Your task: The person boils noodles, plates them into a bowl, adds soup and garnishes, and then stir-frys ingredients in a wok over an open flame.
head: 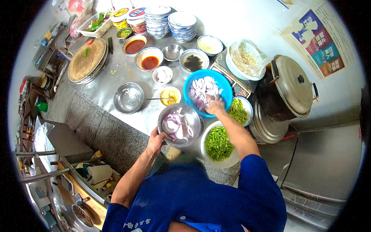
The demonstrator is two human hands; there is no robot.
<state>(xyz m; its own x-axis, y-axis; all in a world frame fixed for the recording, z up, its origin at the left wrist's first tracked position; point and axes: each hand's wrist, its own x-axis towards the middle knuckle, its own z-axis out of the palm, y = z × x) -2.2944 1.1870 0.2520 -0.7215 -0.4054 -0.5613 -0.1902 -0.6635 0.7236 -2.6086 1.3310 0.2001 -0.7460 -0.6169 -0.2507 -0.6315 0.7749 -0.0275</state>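
Note:
My left hand (156,141) grips the rim of a metal bowl (200,123) with sliced red onion (173,123) in it. Inside a blue plastic basin (227,84), my right hand (215,105) rests among more sliced onion (204,88); its fingertips are partly hidden, so whether it grips any is unclear. Chopped green peppers (218,143) fill a white bowl close to my right forearm, and a patterned bowl of green strips (238,111) stands beyond it. A small bowl of yellow paste (168,95) with a spoon and an empty-looking metal bowl (129,98) sit to the left.
Bowls of red sauce (135,46), stacked patterned bowls (182,26) and a bowl of dark pieces (193,61) stand farther back. A round wooden chopping board (87,61) lies at left. At right are a bagged basket of sprouts (246,59), a scale (239,89) and a large lidded pot (294,84).

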